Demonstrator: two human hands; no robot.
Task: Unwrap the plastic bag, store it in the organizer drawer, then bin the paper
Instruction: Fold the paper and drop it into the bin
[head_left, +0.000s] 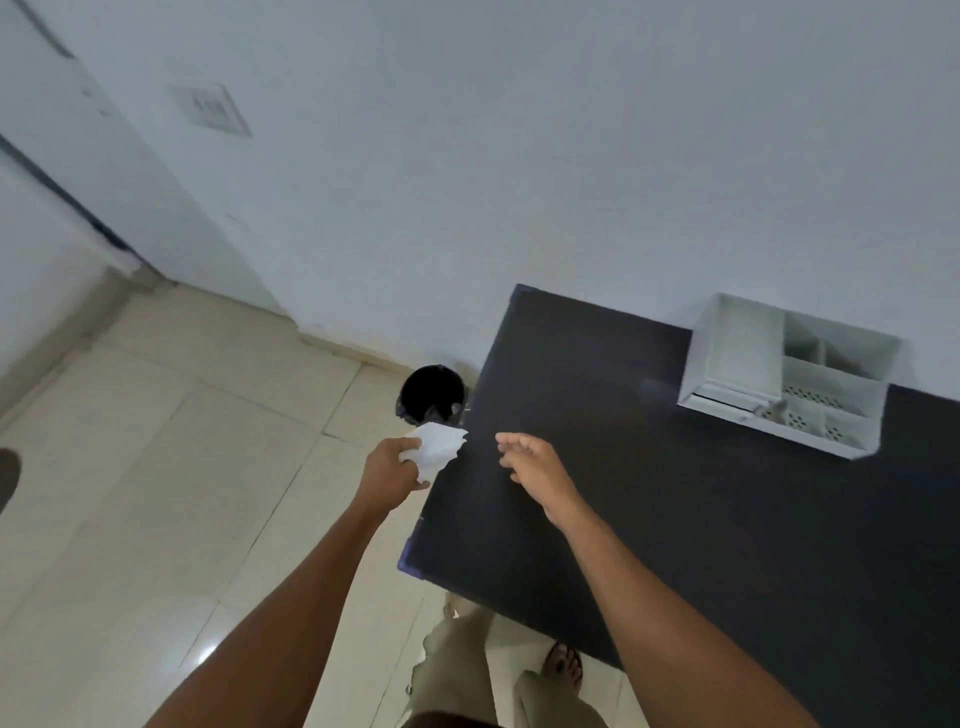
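Dark table against white wall, organizer at far right. Left hand clenched on crumpled paper, just near of black bin. Right hand empty, fingers loose

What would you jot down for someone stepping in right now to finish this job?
Left hand: fingers closed on the crumpled white paper, held off the table's left edge, just short of the black bin on the floor.
Right hand: open, empty, above the dark table.
White organizer stands at the table's far side by the wall; I cannot make out the plastic bag in it.
Done: paper picked up.
Left: drop the paper into the bin; check the bag is stored.
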